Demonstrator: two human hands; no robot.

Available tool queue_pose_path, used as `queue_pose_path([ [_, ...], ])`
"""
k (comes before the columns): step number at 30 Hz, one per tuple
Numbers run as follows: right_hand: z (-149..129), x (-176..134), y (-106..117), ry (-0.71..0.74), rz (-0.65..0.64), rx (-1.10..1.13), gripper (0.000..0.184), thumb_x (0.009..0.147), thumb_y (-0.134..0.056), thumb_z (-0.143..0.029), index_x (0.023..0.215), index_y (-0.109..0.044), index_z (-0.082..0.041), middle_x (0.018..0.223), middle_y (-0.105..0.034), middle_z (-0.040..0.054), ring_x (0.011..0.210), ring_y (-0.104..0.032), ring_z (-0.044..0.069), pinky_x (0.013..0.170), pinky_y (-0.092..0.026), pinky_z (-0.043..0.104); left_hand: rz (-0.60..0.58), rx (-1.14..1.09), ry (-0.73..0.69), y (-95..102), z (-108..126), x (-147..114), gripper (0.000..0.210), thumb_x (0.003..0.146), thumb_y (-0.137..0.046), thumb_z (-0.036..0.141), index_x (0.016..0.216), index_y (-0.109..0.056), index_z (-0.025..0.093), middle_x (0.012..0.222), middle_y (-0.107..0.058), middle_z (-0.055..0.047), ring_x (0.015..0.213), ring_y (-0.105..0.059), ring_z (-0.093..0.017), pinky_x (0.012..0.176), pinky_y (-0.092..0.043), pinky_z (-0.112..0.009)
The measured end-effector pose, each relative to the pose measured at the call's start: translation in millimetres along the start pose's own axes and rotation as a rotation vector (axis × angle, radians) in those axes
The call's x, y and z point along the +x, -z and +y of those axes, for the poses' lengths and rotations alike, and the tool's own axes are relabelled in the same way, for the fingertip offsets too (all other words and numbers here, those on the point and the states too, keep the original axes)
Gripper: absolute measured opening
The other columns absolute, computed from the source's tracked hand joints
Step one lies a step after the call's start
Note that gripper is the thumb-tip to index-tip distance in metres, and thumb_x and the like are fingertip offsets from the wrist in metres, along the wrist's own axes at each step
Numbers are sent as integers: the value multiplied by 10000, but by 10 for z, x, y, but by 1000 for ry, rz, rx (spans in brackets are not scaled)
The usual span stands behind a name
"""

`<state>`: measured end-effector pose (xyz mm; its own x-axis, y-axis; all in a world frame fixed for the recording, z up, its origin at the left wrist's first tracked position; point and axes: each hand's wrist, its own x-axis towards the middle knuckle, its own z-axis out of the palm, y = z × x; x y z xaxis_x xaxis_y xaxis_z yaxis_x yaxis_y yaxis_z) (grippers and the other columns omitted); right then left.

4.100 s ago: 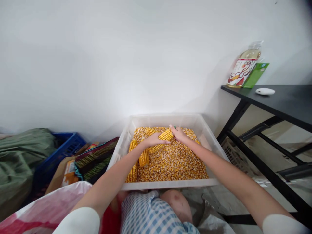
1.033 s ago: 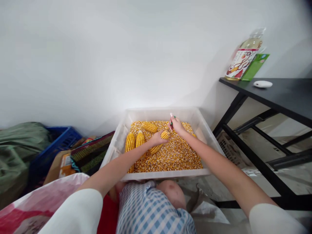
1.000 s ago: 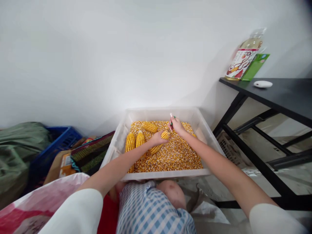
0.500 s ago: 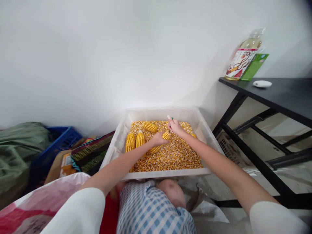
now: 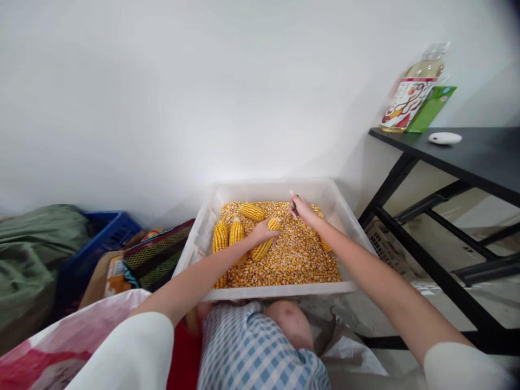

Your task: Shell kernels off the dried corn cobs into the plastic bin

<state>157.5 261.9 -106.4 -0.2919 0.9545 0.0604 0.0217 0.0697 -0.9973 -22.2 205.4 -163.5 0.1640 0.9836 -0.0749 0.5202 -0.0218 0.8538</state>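
"Where's the tapered yellow corn cob [image 5: 274,223]?"
"Over loose yellow-and-white kernels [image 5: 288,265], the left hand [image 5: 263,232] clamped around it, one end showing."
"And the right hand [image 5: 301,207]?"
"Apart from the cob, near its bare end, fingers curled tight on a small green tool [image 5: 294,207]."
"Beyond that?"
"A rectangular translucent white plastic bin [image 5: 280,293] around the kernels, a black table [image 5: 491,154] to the right."

Left hand [image 5: 263,231] curled in grip; right hand [image 5: 303,207] near it, apart, farther forward, clenched; bare forearms [image 5: 199,279] outstretched, converging.
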Motion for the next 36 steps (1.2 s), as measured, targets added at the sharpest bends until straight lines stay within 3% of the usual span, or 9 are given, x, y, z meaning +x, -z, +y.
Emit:
queue_pose_path([
  [5,-112,-54,-119,-94,-16,250,481,774,-363,-667,655,-403,-203,448,-523,-37,350,-469,92,377,-380,205,0,18,-21,-23,-2,27,472,582,-660,394,970,-590,134,875,-645,-32,807,-595,-197,747,-469,-295],
  [10,-100,-121,-237,-114,-42,269,481,761,-387,-672,673,-412,-200,460,-540,-28,383,-515,108,418,-444,229,-7,88,-14,-10,39,8,429,569,-656,386,910,-588,135,801,-623,-18,748,-574,-184,690,-464,-285],
  [16,-82,-120,-267,-18,-26,174,526,718,-376,-722,645,-404,-202,440,-514,-35,356,-474,99,391,-396,221,-7,104,3,3,94,-16,431,568,-657,391,905,-589,131,815,-618,-28,745,-567,-181,674,-455,-268],
  [19,-75,-92,-264,35,-21,64,536,731,-332,-726,619,-399,-206,419,-484,-40,340,-433,91,392,-359,220,-14,143,-7,-11,109,-21,431,570,-654,405,902,-592,137,806,-620,-26,742,-570,-183,661,-454,-265],
  [24,-27,-98,-204,161,-88,-312,584,838,-238,-625,470,-408,-203,355,-396,-17,365,-398,104,481,-351,250,-23,202,-43,-52,130,-44,423,572,-655,395,907,-603,141,795,-629,-25,722,-574,-185,659,-454,-269],
  [29,78,-140,-125,113,-49,-523,504,805,-423,-578,465,-414,-206,374,-405,-19,399,-388,114,511,-333,259,63,8,-23,5,120,-87,424,609,-639,340,966,-589,116,857,-641,-42,757,-586,-173,714,-464,-268],
  [32,60,-113,-126,35,-74,-299,532,817,-320,-626,497,-394,-207,347,-390,-29,337,-365,100,447,-332,248,29,16,-11,13,111,-79,435,593,-652,346,958,-593,115,839,-641,-41,757,-587,-178,703,-467,-274],
  [36,-26,-69,-143,-50,1,138,491,778,-334,-675,636,-394,-209,432,-499,-37,339,-430,92,390,-358,220,-6,80,-33,-19,86,-41,442,571,-666,368,936,-600,127,813,-637,-29,753,-582,-181,699,-464,-281],
])
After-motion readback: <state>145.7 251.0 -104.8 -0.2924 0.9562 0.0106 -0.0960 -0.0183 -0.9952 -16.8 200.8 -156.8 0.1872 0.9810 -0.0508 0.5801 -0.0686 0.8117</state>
